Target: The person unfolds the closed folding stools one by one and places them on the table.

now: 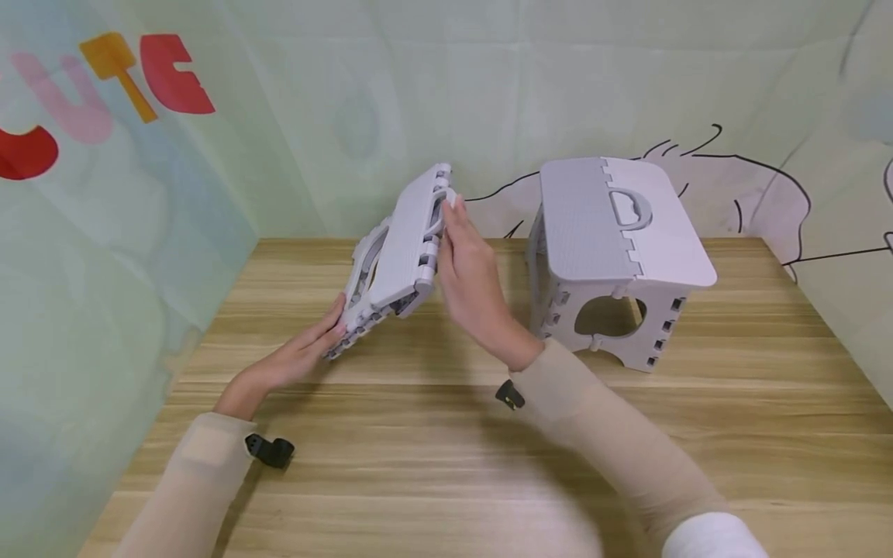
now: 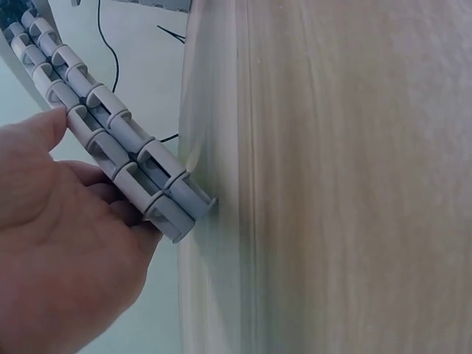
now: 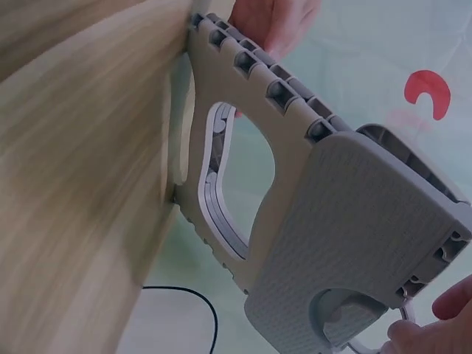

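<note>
A light grey folding step stool point(image 1: 408, 236) leans over the table, partly folded, its top panel tilted and its leg panels close together. My left hand point(image 1: 301, 356) grips its lower hinged edge. In the left wrist view the thumb lies on one side of the knuckled hinge point(image 2: 122, 136) and the fingers curl behind it. High on the top panel, my right hand point(image 1: 476, 283) holds the edge by the carry handle point(image 1: 436, 213). From the right wrist view, the stool's textured top point(image 3: 361, 214) shows, with right fingertips point(image 3: 424, 335) at the handle.
A second grey and white folding stool point(image 1: 656, 217) stands unfolded to the right, near the back of the wood-grain table point(image 1: 391, 465). A printed cloth point(image 1: 335, 93) with coloured letters hangs behind and along the left side.
</note>
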### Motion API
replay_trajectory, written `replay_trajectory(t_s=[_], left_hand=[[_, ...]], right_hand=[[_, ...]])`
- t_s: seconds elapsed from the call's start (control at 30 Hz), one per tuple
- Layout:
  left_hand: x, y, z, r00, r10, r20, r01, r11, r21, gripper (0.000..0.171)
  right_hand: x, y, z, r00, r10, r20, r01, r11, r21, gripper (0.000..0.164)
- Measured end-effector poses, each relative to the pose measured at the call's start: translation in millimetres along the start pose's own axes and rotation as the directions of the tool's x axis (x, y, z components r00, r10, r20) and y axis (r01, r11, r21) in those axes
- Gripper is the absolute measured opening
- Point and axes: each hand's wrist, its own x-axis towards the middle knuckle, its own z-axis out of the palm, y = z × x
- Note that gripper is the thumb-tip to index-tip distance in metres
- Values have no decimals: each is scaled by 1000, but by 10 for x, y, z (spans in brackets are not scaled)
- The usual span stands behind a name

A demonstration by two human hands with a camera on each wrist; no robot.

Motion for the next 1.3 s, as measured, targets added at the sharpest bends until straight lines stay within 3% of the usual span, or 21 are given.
replay_trajectory(t_s=[0.27, 0.73, 1.03, 1.3], left_hand=[[-14, -46, -21, 1000, 25, 1, -25, 1000, -11, 60], [-51, -106, -53, 998, 57, -16, -58, 998, -28, 57], [-78, -143, -92, 1000, -17, -4, 17, 999, -52, 57], [-124, -159, -127, 998, -70, 6, 70, 993, -91, 57]], right_hand=[[103, -91, -25, 996, -3, 92, 12, 996, -93, 45], [263, -244, 49, 984, -62, 164, 80, 992, -102, 49], [429, -434, 134, 962, -19, 273, 73, 980, -187, 49], [551, -549, 202, 931, -53, 362, 184, 923, -337, 49]])
